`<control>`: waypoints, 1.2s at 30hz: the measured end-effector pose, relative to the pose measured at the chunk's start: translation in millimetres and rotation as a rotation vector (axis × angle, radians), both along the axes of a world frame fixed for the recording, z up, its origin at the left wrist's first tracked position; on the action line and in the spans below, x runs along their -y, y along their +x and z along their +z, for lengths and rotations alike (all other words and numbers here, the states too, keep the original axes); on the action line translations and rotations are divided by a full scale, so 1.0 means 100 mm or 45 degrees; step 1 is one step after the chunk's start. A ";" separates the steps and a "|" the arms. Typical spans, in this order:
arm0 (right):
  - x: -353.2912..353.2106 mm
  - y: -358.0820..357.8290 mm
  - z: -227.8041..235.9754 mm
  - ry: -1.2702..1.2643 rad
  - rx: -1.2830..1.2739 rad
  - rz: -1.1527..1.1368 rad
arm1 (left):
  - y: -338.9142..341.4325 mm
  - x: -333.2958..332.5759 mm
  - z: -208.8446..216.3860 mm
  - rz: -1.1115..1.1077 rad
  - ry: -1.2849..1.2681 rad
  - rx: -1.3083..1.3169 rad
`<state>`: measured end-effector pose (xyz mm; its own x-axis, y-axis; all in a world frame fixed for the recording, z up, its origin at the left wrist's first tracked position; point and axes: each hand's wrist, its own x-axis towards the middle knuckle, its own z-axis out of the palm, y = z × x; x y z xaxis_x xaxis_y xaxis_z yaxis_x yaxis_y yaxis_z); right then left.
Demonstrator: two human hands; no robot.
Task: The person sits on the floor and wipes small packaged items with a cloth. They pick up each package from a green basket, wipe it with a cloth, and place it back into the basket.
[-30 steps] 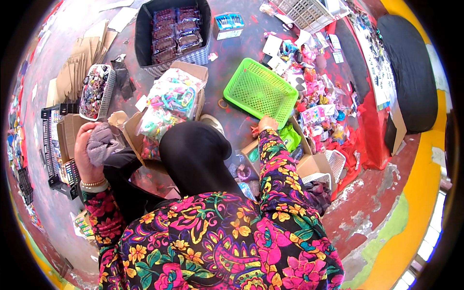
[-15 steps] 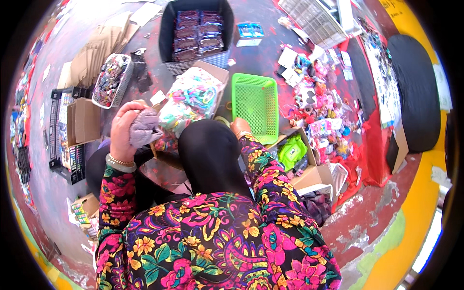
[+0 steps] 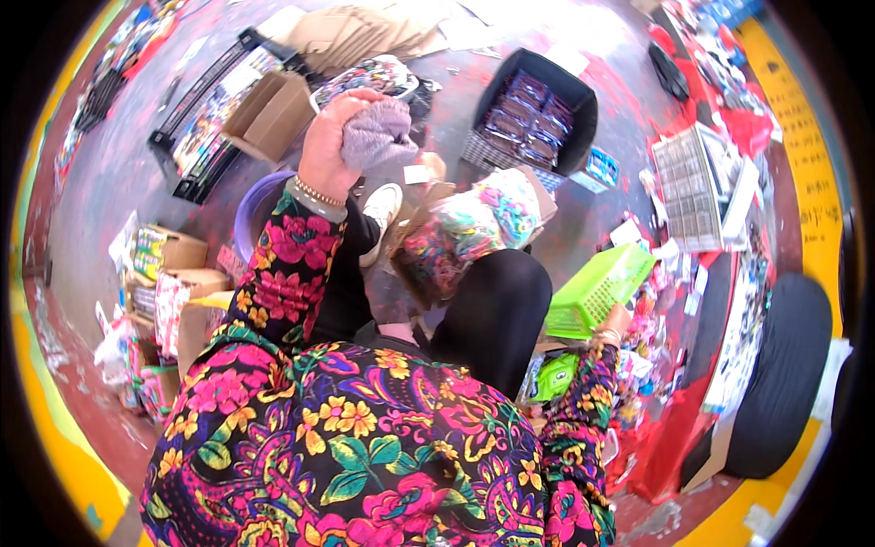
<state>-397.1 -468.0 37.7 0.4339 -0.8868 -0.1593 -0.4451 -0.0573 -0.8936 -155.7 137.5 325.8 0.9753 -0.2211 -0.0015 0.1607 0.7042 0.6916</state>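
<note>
My left hand (image 3: 326, 150) is raised and closed around a bunched mauve-grey cloth (image 3: 378, 135). At the right, my right hand (image 3: 618, 321) grips the near edge of a bright green plastic basket (image 3: 583, 296), which is tilted; most of its inside is turned out of sight. The fingers of that hand are partly hidden. Just left of the basket, beyond my knee, stands an open cardboard box (image 3: 415, 273) filled with clear bags of pastel-coloured bands. Below the basket lies a lime-green packet (image 3: 554, 376).
A dark basket (image 3: 579, 87) of packaged goods stands ahead. Small colourful items (image 3: 670, 301) are heaped at right beside a white crate (image 3: 688, 187). A purple tub (image 3: 246, 214), an empty cardboard box (image 3: 269, 114) and a black crate (image 3: 191, 187) lie left.
The view has swung left. My right hand has shifted the green basket right, close to the heap, and it has gone from flat to tilted. The left hand still holds the cloth.
</note>
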 end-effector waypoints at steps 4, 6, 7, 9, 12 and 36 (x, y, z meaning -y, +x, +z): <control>-0.88 0.53 1.71 0.070 0.444 0.222 | -0.16 -0.62 -0.02 0.204 -0.121 -0.018; -1.21 0.66 2.28 -0.062 0.339 0.317 | -0.23 -0.85 -0.04 0.323 -0.100 -0.041; -1.37 0.74 2.50 -0.154 0.241 0.327 | -0.27 -0.95 -0.05 0.377 -0.095 -0.052; -1.53 1.00 2.70 -0.404 0.372 0.627 | -0.27 -1.05 -0.22 0.324 -0.277 -0.028; -2.03 1.51 2.80 -0.684 0.358 0.887 | -0.20 -1.12 -0.37 0.255 -0.377 0.115; -4.20 3.10 1.58 -2.044 -0.606 2.361 | -0.47 -1.01 -0.16 0.442 -0.217 -0.136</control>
<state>-87.2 -47.8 195.3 0.6840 0.6474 -0.3363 0.7286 -0.6297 0.2696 -202.4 238.6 310.0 0.9884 0.1155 -0.0986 -0.0422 0.8327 0.5521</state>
